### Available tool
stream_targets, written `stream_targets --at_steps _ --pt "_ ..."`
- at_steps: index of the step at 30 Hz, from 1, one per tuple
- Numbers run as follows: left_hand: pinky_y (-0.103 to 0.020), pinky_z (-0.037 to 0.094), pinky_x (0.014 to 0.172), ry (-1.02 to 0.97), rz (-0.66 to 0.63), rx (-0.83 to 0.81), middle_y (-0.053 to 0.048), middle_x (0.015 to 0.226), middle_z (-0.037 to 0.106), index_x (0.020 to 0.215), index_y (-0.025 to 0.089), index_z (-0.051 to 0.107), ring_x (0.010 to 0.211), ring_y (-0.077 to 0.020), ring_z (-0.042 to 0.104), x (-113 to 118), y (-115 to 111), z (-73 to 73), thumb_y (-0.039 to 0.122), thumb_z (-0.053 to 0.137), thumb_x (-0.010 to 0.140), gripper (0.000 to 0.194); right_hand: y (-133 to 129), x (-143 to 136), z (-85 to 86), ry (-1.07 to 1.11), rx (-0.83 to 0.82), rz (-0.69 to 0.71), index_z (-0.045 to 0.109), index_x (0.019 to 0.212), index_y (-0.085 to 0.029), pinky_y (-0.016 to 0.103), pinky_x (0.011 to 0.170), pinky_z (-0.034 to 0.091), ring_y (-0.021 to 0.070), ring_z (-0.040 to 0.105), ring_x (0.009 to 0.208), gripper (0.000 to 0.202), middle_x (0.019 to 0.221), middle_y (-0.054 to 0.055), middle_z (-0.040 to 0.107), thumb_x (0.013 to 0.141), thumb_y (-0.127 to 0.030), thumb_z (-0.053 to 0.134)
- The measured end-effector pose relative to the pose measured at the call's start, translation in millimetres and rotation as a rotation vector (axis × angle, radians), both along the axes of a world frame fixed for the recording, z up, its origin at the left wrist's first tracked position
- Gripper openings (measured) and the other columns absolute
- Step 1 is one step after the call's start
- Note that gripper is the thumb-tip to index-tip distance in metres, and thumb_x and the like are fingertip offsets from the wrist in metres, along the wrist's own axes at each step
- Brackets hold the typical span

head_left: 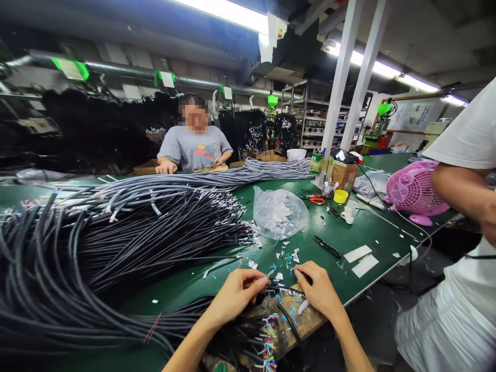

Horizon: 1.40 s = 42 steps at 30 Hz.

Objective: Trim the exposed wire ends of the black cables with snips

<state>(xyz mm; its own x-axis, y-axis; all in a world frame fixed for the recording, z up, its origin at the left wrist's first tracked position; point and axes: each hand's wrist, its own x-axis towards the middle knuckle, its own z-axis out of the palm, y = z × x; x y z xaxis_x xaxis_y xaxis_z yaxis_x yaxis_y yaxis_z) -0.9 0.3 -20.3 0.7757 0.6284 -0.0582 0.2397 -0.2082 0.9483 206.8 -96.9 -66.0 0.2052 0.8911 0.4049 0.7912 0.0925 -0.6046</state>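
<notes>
1. Where the green worktop (194, 281) meets its near edge, the left hand (236, 294) and the right hand (320, 290) work close together over a bundle of dark cable ends (271, 310) with coloured inner wires showing.
2. The left hand has its fingers pressed together, pinching a thin black wire (281, 285) at the fingertips; the right hand is curled, its fingertips closed on the same wire from the other side.
3. A big heap of black cables (96, 258) covers the left part of the worktop, with grey cables (232, 178) stretching toward the far edge.
4. Just beyond the hands lie scattered wire scraps (284, 258); a clear plastic bag (279, 213) sits past them, near the middle.
5. Black cutters (327, 247) and white paper slips (360, 258) lie toward the right edge; a pink fan (414, 192) stands at the far right corner.
6. A person in a grey shirt (195, 147) sits at the far edge; another in white (465, 232) stands beside the right edge.
</notes>
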Motion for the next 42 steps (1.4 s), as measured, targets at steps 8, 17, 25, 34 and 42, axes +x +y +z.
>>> stream_targets --at_steps 8,17,25,34,42 --pt "-0.02 0.03 0.048 0.007 -0.014 -0.001 0.0 0.061 0.05 0.076 0.008 0.062 0.05 -0.0085 0.041 0 0 -0.8 0.051 0.053 0.08 0.044 0 0 0.4 -0.017 0.0 0.0 0.069 0.09 -0.019 0.029 0.075 0.045 0.0176 0.059 0.079 0.024 0.083 0.005 0.065 0.091 -0.022 0.045" --pt "-0.02 0.031 0.048 -0.011 -0.023 -0.011 0.0 0.061 0.05 0.073 0.009 0.06 0.05 -0.0086 0.041 -2 2 -6.0 0.054 0.053 0.079 0.046 1 1 -0.8 -0.087 0.006 -0.014 0.068 0.088 -0.02 0.026 0.074 0.047 0.0153 0.06 0.079 0.021 0.082 0.003 0.066 0.09 -0.022 0.048" --pt "-0.02 0.029 0.048 -0.004 -0.01 -0.058 0.0 0.061 0.051 0.074 0.008 0.062 0.05 -0.0081 0.041 -2 0 1.3 0.056 0.057 0.075 0.048 5 15 -2.8 -0.253 0.024 -0.265 0.066 0.095 -0.019 0.034 0.087 0.044 0.0193 0.056 0.097 0.02 0.096 0.006 0.066 0.091 -0.023 0.047" --pt "-0.019 0.034 0.05 -0.188 0.105 -0.235 0.0 0.061 0.054 0.069 0.01 0.057 0.051 -0.0076 0.044 -7 9 -0.9 0.047 0.07 0.068 0.039 13 61 -3.8 -0.483 -0.178 -0.578 0.058 0.105 -0.014 0.041 0.083 0.048 0.0199 0.057 0.097 0.021 0.107 0.007 0.059 0.089 -0.027 0.055" --pt "-0.021 0.039 0.059 -0.292 0.237 0.389 -0.001 0.065 0.056 0.063 0.014 0.057 0.062 -0.0121 0.051 -23 -1 18.6 0.024 0.066 0.075 0.018 17 73 -3.2 -0.491 -0.221 -0.587 0.058 0.103 -0.014 0.034 0.073 0.052 0.0158 0.06 0.086 0.021 0.102 0.006 0.06 0.09 -0.029 0.054"
